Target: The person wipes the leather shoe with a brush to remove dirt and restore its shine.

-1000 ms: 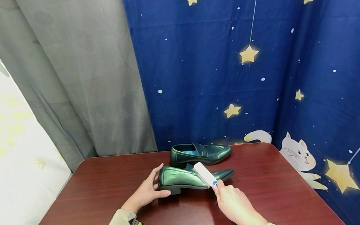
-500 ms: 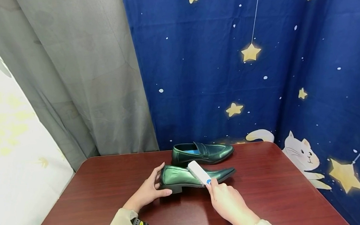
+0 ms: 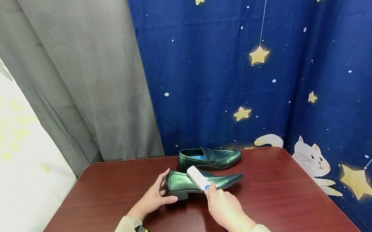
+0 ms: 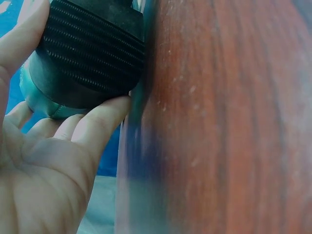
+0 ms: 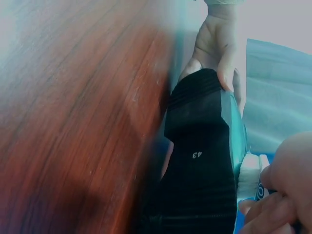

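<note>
A dark green loafer [image 3: 180,181] is tipped so that part of its black sole faces the right wrist camera. Round its heel [image 4: 92,53] my left hand [image 3: 153,194] holds on, thumb on one side and fingers on the other. My right hand [image 3: 223,205] grips a white brush [image 3: 197,176] by the handle. The bristles [image 5: 249,176] touch the shoe's side, around its middle. Behind it, the matching loafer [image 3: 210,159] stands upright on the table, a blue insole showing inside.
The reddish-brown table [image 3: 107,190] carries both shoes. Its far edge lies just behind the rear loafer. Beyond hang a grey curtain [image 3: 102,82] and a blue curtain [image 3: 209,76] printed with stars and a cat.
My right hand has slid the brush leftward along the shoe's side, from near the front toward the heel. My left hand keeps its hold on the heel.
</note>
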{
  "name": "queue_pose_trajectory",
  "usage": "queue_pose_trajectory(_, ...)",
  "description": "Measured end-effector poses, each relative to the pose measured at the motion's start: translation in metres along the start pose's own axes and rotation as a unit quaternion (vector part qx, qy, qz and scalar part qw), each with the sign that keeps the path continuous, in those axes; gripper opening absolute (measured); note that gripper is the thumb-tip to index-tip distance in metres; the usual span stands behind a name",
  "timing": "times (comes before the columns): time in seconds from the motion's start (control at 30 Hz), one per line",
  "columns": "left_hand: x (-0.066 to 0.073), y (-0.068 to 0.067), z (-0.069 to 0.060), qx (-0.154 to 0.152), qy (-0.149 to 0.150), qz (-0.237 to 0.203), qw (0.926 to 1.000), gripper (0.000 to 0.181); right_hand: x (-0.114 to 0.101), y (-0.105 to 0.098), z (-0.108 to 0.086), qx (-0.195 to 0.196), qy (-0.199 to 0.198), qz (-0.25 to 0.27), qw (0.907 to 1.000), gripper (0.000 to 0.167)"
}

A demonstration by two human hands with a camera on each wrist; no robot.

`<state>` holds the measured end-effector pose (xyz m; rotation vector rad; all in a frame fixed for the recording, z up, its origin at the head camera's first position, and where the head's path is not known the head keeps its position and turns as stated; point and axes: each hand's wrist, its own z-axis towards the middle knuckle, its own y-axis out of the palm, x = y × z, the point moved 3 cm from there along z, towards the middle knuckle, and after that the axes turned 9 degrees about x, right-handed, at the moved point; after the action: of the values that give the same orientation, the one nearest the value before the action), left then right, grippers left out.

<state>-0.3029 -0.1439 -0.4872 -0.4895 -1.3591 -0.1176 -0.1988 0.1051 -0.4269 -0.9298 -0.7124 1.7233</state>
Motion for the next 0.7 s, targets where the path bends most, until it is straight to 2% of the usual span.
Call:
queue_pose_trajectory(0.33, 0.0, 0.001, 0.0, -0.002, 0.003, -0.006, 1.0, 0.108, -0.016, 0.008, 0.0, -0.013, 0.011, -0.007, 0.9998, 0.025)
queue_pose_trajectory(0.57, -0.001, 0.0, 0.001, 0.013, -0.008, 0.01, 0.9998, 0.108, -0.027, 0.014, 0.003, -0.002, 0.003, -0.021, 0.9998, 0.028)
queue_pose_trajectory(0.7, 0.0, 0.0, 0.0, 0.01, -0.003, 0.014, 0.9998, 0.108, -0.032, 0.018, 0.005, -0.021, 0.011, -0.02, 0.9995, 0.028)
